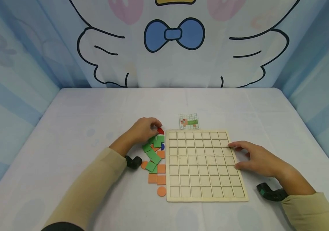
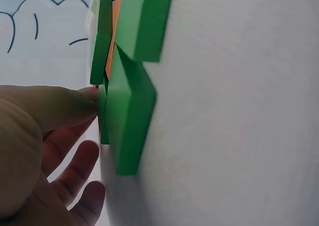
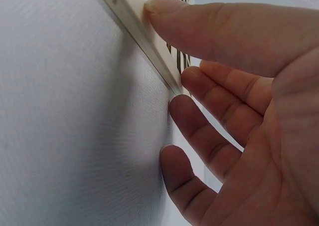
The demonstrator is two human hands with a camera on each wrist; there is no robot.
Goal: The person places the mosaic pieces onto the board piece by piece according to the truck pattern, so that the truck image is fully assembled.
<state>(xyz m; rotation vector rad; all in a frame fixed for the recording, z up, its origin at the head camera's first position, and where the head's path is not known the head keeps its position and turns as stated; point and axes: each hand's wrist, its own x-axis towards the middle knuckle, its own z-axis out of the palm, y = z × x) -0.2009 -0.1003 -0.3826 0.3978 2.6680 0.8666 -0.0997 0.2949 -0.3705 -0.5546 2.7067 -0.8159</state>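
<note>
At the left, we see a tan sleeve [image 1: 95,183] reaching over the white worktop [image 1: 115,107], with a black wrist device [image 1: 134,162] beneath the left hand [image 1: 141,130]. This hand's grip is narrow, its fingers bent and their tips at a red piece [image 1: 160,131], the farthest of a loose band of flat shapes; we cannot tell whether they pinch it. Nearer than the red piece, we find green pieces [image 1: 154,157], some overlapping, a dark blue piece [image 1: 163,146], orange squares [image 1: 161,180] and two orange discs [image 1: 161,191].

Just right of these shapes, we see a pale wooden board [image 1: 205,160] lying flat, its face marked off in square cells. Beyond its far edge lies a small card [image 1: 189,121] printed with a grid and a green and orange figure.

Farther right, we see the right hand [image 1: 254,158] at the board's right edge, its grip wide, the thumb touching the edge and nearer than the forefinger. Another black wrist device [image 1: 271,192] sits beside the right sleeve [image 1: 312,208].
</note>
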